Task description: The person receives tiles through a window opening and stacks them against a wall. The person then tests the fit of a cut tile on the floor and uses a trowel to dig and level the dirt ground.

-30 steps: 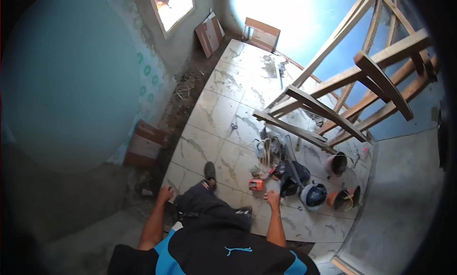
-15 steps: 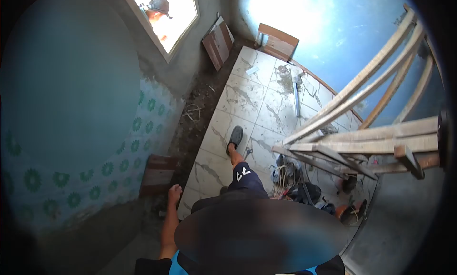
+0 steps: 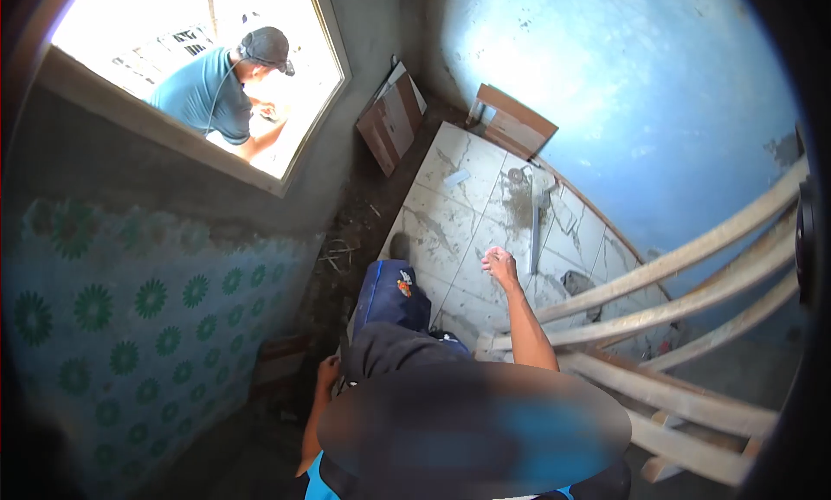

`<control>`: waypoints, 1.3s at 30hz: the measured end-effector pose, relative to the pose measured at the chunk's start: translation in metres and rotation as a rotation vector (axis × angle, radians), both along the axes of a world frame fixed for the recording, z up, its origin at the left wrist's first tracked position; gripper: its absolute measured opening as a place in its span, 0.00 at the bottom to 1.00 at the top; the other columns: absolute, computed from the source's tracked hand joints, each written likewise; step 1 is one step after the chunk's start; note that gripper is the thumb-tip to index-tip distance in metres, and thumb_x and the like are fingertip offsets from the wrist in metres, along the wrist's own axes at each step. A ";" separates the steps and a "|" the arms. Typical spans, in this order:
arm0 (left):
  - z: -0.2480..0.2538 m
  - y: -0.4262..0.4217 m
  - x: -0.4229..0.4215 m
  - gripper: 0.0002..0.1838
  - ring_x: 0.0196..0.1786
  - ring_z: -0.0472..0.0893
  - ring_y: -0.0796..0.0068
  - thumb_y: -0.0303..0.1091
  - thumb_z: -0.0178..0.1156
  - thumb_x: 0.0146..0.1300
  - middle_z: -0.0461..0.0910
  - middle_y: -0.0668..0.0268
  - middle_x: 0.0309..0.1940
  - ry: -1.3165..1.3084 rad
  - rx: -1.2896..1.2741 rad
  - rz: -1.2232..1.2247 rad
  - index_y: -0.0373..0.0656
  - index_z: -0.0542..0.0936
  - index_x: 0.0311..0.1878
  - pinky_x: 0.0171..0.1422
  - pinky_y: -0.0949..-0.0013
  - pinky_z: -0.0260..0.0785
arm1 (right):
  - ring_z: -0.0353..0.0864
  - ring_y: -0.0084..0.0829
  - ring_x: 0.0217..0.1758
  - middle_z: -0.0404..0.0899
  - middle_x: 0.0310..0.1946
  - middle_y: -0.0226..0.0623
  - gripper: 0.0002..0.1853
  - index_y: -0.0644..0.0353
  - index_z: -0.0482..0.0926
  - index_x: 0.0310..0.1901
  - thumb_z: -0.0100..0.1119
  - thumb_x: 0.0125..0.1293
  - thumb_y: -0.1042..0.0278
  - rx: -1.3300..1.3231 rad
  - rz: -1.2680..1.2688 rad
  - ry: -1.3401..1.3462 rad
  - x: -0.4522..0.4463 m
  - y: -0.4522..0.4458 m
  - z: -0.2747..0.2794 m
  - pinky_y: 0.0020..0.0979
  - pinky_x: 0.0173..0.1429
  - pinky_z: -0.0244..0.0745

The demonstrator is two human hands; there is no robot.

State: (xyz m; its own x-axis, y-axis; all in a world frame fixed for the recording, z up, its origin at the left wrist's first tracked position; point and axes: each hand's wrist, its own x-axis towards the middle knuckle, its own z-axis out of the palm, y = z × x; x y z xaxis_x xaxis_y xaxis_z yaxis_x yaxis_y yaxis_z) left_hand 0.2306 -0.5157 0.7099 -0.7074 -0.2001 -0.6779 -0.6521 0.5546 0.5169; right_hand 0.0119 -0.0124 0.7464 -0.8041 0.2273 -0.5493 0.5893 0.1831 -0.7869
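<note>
My left hand (image 3: 329, 372) hangs low at my left side beside my dark trousers, near a brown board (image 3: 281, 361) leaning on the wall. Its fingers look curled in, and no object shows in them. My right hand (image 3: 499, 264) is held out in front over the tiled floor (image 3: 441, 210). Its fingers are loosely bent and apart, with nothing visible between them. Beyond it on the tiles lies a long pale bar (image 3: 534, 232) with a wider far end.
Curved wooden bars (image 3: 675, 314) of a frame stand at my right. Two brown panels (image 3: 391, 123) (image 3: 518, 119) lean in the far corner. A dark dirt strip (image 3: 346, 232) runs along the left wall. Through the window opening (image 3: 286, 175), a co-worker in a cap (image 3: 216, 89) bends over something.
My right arm has swung into view in front. The view has shifted, and my leg is at a different step. More of the co-worker shows in the window; the wooden frame sits lower.
</note>
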 end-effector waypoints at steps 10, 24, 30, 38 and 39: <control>-0.037 0.098 -0.256 0.17 0.36 0.80 0.71 0.35 0.55 0.56 0.79 0.57 0.37 -0.047 0.158 0.382 0.35 0.74 0.47 0.42 0.71 0.71 | 0.77 0.28 0.20 0.77 0.22 0.35 0.08 0.58 0.72 0.36 0.51 0.56 0.66 0.265 -0.029 -0.659 -0.089 0.165 -0.029 0.30 0.21 0.72; 0.036 0.217 -0.570 0.16 0.45 0.78 0.63 0.33 0.54 0.57 0.78 0.55 0.40 0.132 -0.031 -0.020 0.37 0.73 0.48 0.49 0.69 0.69 | 0.75 0.45 0.41 0.77 0.35 0.43 0.11 0.62 0.76 0.33 0.55 0.55 0.63 0.860 0.314 -0.312 -0.345 0.242 -0.060 0.39 0.42 0.70; -0.075 0.235 -0.656 0.15 0.46 0.73 0.53 0.27 0.53 0.51 0.74 0.52 0.42 0.273 -0.365 -0.240 0.37 0.74 0.44 0.50 0.60 0.67 | 0.75 0.46 0.40 0.77 0.34 0.46 0.11 0.60 0.73 0.38 0.53 0.56 0.64 0.812 0.704 -0.102 -0.484 0.230 -0.140 0.40 0.44 0.70; -0.238 0.236 -0.763 0.13 0.49 0.72 0.55 0.33 0.50 0.55 0.72 0.55 0.45 0.572 -1.070 -0.399 0.40 0.73 0.43 0.52 0.61 0.66 | 0.77 0.45 0.38 0.78 0.32 0.46 0.11 0.63 0.72 0.39 0.54 0.57 0.66 0.451 0.869 0.114 -0.580 0.165 -0.231 0.38 0.41 0.72; -0.248 0.234 -0.767 0.13 0.49 0.72 0.55 0.33 0.50 0.55 0.72 0.55 0.45 0.557 -1.067 -0.391 0.40 0.73 0.43 0.52 0.61 0.66 | 0.78 0.44 0.38 0.78 0.32 0.46 0.11 0.63 0.73 0.39 0.55 0.57 0.67 0.438 0.882 0.122 -0.587 0.159 -0.231 0.35 0.40 0.72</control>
State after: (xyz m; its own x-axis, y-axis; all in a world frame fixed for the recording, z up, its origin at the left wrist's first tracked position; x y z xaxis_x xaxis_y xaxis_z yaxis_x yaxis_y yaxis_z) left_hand -0.5366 -0.2820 0.4622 -0.9794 -0.1761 0.0989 -0.1899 0.9696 -0.1542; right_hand -0.5747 0.1464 0.5156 -0.8286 -0.3165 -0.4618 0.0217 0.8061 -0.5914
